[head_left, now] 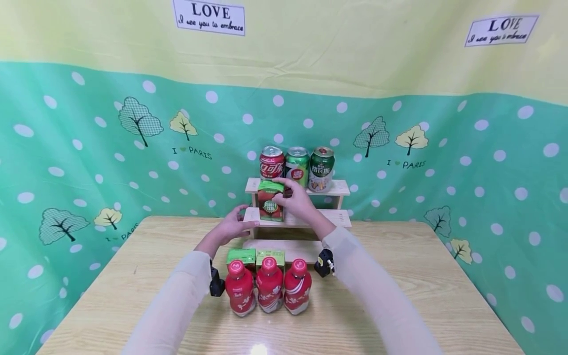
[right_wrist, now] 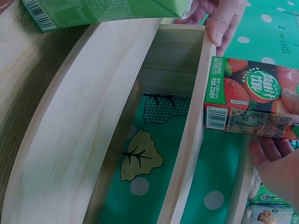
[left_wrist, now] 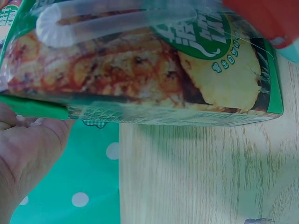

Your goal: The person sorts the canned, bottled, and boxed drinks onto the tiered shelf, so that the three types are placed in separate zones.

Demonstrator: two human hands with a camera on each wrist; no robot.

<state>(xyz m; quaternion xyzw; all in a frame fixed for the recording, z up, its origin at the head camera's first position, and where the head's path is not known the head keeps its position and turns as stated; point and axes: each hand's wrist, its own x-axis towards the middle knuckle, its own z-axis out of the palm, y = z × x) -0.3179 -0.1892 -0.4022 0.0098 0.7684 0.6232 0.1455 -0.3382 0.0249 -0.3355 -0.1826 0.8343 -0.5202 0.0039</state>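
Observation:
My right hand (head_left: 298,201) grips a strawberry juice carton (head_left: 270,206), thumb on its front and fingers at its top. The carton stands upright at the left end of the middle step of a wooden shelf (head_left: 317,218); whether its base touches the board is unclear. In the right wrist view the strawberry front of the carton (right_wrist: 247,95) shows beside that board. My left hand (head_left: 231,227) holds the left end of the same step, thumb at the front edge. A pineapple juice carton (left_wrist: 131,70) with a straw fills the left wrist view's top.
A red can (head_left: 271,162), a green can (head_left: 297,165) and a dark green can (head_left: 321,169) stand on the top step. Red bottles (head_left: 269,288) stand in front of green-topped cartons (head_left: 241,254) before the shelf. A patterned cloth (head_left: 177,162) hangs behind the table.

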